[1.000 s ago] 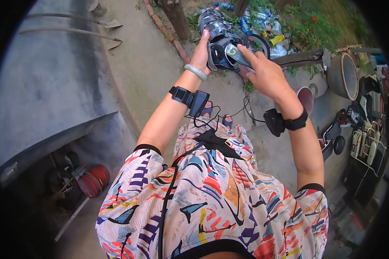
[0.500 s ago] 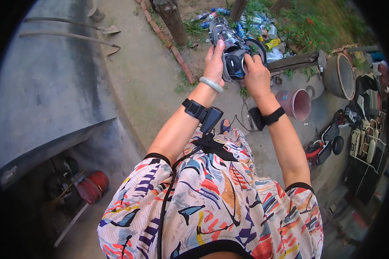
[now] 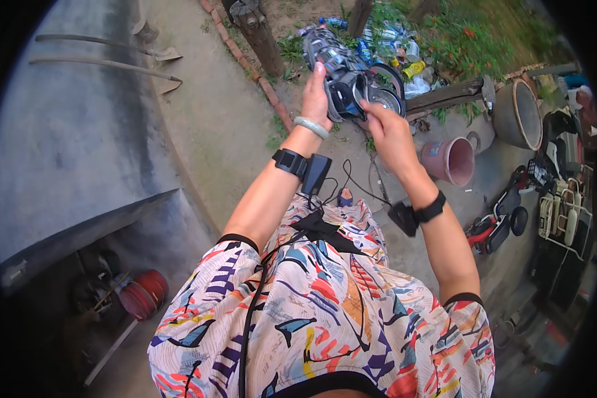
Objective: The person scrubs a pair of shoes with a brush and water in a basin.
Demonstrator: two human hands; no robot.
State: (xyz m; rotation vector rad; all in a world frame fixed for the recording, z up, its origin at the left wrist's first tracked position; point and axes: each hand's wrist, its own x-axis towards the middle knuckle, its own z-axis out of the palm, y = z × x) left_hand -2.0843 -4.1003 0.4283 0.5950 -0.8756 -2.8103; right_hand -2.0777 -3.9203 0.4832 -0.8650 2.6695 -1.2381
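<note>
In front of me, up and away from my body, I hold a grey-and-black patterned thing (image 3: 335, 60), long and rounded like a shoe; its exact kind I cannot make out. My left hand (image 3: 316, 99) is closed along its left side, with the thumb pointing up. At its near end is a dark, hollow-looking part. There my right hand (image 3: 386, 129) has thumb and forefinger pinched together at the right edge. Beside the held thing, on its right, are round wheel-like rims (image 3: 386, 99), partly covered by it.
Plastic bottles (image 3: 391, 33) lie heaped beyond a wooden beam (image 3: 448, 97). To the right stand a pink bucket (image 3: 450, 161), a large basin (image 3: 519, 116) and a red scooter (image 3: 487, 232). A brick edging (image 3: 249, 66) and two long-handled tools (image 3: 106, 61) are on the left.
Both hands and the held thing have shifted left. My right hand has drawn slightly away from the thing's middle to its right edge, uncovering more of the round rims.
</note>
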